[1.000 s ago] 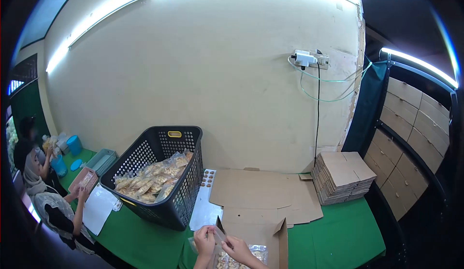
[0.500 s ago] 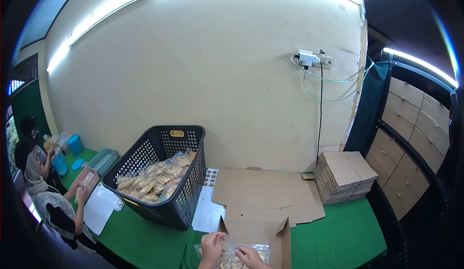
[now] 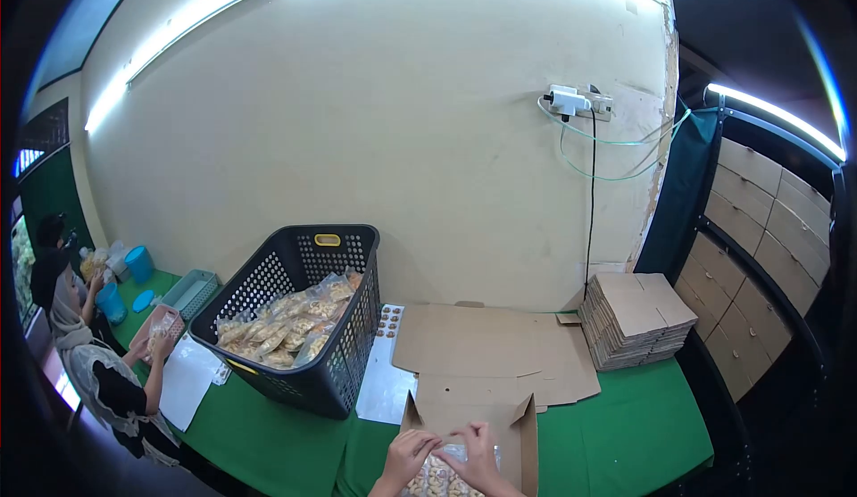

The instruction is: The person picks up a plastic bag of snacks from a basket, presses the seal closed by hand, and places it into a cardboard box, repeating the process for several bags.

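Both my hands are over an open cardboard box (image 3: 528, 457) at the bottom of the head view. My left hand (image 3: 408, 459) has its fingers pressed together at the box's left side; whatever is between the fingertips is too small to make out. My right hand (image 3: 478, 461) is close beside it, thumb stretched toward the left fingertips and forefinger bent apart from it, with nothing visible held. Beneath the hands, clear plastic bags of cashew nuts (image 3: 436, 479) lie in the box, partly hidden by my hands.
A black crate (image 3: 353, 381) full of bagged snacks stands left. Behind the box lies flat cardboard (image 3: 500, 354), beside a sheet with round stickers (image 3: 386, 372). Folded cartons (image 3: 638, 318) are stacked right. A co-worker (image 3: 116, 390) handles a bag by a pink basket (image 3: 161, 327) at far left.
The clear bag both hands were gripping is no longer raised between them; bags now lie flat in the box. My right hand has risen and its thumb and forefinger have parted.
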Demonstrator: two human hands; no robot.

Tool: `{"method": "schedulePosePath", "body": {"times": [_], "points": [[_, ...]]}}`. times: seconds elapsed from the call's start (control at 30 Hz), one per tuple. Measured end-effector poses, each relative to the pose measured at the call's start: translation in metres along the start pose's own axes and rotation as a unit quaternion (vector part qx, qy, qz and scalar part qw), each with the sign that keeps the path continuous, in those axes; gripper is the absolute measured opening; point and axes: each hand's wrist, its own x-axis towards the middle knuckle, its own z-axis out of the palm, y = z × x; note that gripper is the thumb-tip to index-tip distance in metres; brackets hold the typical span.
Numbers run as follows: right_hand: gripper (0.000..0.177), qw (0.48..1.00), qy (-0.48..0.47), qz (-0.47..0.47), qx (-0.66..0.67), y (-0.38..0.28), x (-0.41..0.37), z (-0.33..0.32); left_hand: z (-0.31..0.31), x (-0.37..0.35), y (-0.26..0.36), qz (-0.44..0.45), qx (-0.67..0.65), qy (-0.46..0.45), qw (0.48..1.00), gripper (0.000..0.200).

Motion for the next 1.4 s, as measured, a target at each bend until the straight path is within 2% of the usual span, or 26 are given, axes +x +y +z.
{"method": "schedulePosePath", "body": {"times": [0.07,0.17,0.27,0.37,0.47,0.5,0.8,0.9,1.0,1.03,1.13,1.17,1.2,1.27,1.3,1.4], "points": [[0.029,0.994,0.078,-0.014,-0.072,-0.005,0.009,-0.009,0.002,-0.003,-0.005,-0.024,-0.033,-0.022,0.999,0.01],[0.02,0.99,-0.127,-0.053,-0.039,0.012,0.007,-0.011,0.007,-0.005,-0.003,-0.035,-0.031,-0.014,0.999,0.008],[0.013,0.992,-0.112,-0.053,0.013,0.014,0.006,-0.004,0.011,-0.013,-0.01,-0.115,-0.047,-0.003,0.992,0.005],[0.013,0.993,-0.092,0.01,0.073,-0.005,0.008,0.003,0.002,-0.003,0.002,-0.101,0.06,0.043,0.992,0.002],[0.014,0.994,-0.046,-0.009,0.102,-0.014,0.013,0.011,-0.007,0.01,0.01,-0.128,0.019,0.101,0.986,0.003],[0.017,0.99,-0.055,0.013,0.127,-0.018,0.015,0.011,-0.011,0.014,0.01,-0.105,0.039,0.105,0.988,0.004],[0.021,0.974,-0.099,0.083,0.187,-0.021,0.002,0.015,-0.006,0.005,-0.01,-0.15,0.043,0.138,0.978,0.009],[0.021,0.966,-0.127,0.114,0.197,-0.022,-0.002,0.013,-0.008,0.007,-0.011,-0.168,0.022,0.141,0.975,0.009],[0.021,0.947,-0.12,0.156,0.255,-0.003,-0.012,0.022,0.003,0.012,-0.006,-0.195,-0.06,0.152,0.967,0.012],[0.02,0.931,-0.114,0.189,0.292,0.008,-0.017,0.026,0.01,0.007,-0.014,-0.237,-0.082,0.116,0.961,0.011],[0.016,0.866,-0.069,0.278,0.41,0.026,-0.021,0.021,0.028,0.003,-0.022,-0.144,-0.003,0.104,0.984,0.025],[0.014,0.837,-0.034,0.301,0.456,0.028,-0.019,0.016,0.027,-0.002,-0.021,-0.174,-0.029,0.034,0.984,0.049],[0.013,0.804,0.001,0.324,0.5,0.029,-0.016,0.009,0.027,-0.005,-0.018,-0.145,-0.005,0.008,0.989,0.053],[0.012,0.774,0.045,0.317,0.545,0.047,-0.011,0.002,0.029,-0.01,-0.015,-0.084,0.043,-0.047,0.994,0.061],[0.012,0.757,0.068,0.316,0.568,0.051,-0.01,-0.003,0.027,-0.012,-0.014,-0.08,0.053,-0.109,0.989,0.067],[0.016,0.739,0.047,0.297,0.603,0.06,0.0,-0.021,0.023,-0.012,-0.009,-0.035,0.142,-0.15,0.978,0.062]]}}
